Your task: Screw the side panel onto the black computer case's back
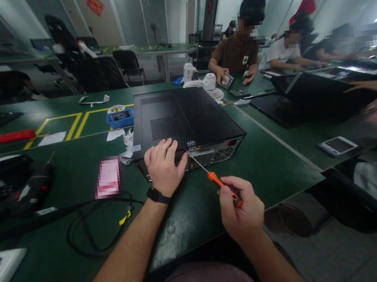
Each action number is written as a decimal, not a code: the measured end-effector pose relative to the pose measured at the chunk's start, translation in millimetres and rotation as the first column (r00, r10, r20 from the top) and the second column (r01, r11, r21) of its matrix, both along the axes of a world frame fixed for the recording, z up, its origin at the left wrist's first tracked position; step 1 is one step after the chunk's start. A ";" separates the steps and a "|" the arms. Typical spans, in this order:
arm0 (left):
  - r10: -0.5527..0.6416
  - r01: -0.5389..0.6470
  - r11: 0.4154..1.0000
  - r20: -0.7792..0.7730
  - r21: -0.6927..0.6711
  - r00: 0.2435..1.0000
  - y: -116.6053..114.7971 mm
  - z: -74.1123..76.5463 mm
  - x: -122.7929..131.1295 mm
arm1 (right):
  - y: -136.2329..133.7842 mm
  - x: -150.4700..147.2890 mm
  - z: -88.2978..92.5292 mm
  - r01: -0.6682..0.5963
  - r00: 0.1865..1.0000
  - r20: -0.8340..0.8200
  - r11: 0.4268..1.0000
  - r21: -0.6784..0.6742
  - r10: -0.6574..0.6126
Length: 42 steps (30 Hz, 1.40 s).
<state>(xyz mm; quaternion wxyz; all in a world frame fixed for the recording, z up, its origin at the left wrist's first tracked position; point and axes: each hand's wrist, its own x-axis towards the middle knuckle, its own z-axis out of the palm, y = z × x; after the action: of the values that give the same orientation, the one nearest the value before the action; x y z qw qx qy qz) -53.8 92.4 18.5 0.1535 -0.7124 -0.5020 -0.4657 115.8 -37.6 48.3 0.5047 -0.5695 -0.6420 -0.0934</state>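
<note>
Screwdriver (214, 180) (tip perhaps at case (185, 114))

Orange screwdriver (214, 180) against black computer case (186, 119)

Both bare forearms stretch forward. The left hand (163, 166) lies palm down, fingers (162, 147) slightly spread. The right hand (241, 207), nearer the body, is curled closed, thumb side up.

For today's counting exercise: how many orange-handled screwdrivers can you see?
1. The screwdriver is in the right hand, its tip at the rear of the computer case, beside the left hand. Others may be hidden.
</note>
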 end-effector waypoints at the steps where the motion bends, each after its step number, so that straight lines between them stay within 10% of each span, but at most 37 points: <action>1: 0.000 0.000 1.000 -0.002 0.005 1.000 0.1 -0.4 -0.1 | 0.2 0.2 -0.3 0.010 1.000 -0.003 1.000 0.002 -0.010; 31: -0.022 0.022 1.000 0.005 0.021 1.000 0.0 0.2 -0.7 | 13.8 -2.0 16.8 -0.004 0.999 0.051 0.987 0.161 -0.004; 42: -0.022 0.022 0.999 0.001 0.043 1.000 0.9 -1.3 -0.6 | 7.5 -8.3 0.8 0.020 0.979 -0.202 0.998 0.053 -0.009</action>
<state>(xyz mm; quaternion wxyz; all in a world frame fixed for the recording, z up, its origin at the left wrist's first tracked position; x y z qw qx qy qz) -54.4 93.3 17.2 0.1631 -0.7140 -0.4843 -0.4786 107.5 -30.1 49.1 0.5818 -0.5666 -0.5808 -0.0565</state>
